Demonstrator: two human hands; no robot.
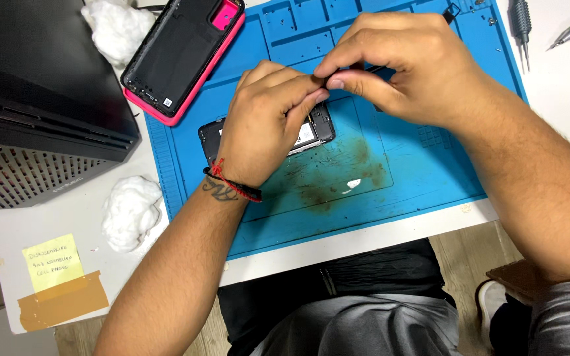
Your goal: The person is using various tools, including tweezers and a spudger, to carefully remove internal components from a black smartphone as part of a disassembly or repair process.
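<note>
An opened black phone [319,128] lies flat on a blue work mat [423,171], most of it hidden under my left hand [265,125], which rests on it. My right hand [394,66] is over the phone's right end, fingers pinched on a thin dark tool [379,68] whose tip meets my left fingertips. What sits between the fingertips is too small to make out. A black phone back cover in a pink case [183,56] lies face down on the mat's upper left.
Two white cotton wads [130,211] [117,26] lie left of the mat. A black perforated box [34,118] stands at the left. A white sheet with a yellow note [51,262] and brown tape is below. Screwdrivers [521,23] lie at the top right. The mat shows a brown stain [344,178].
</note>
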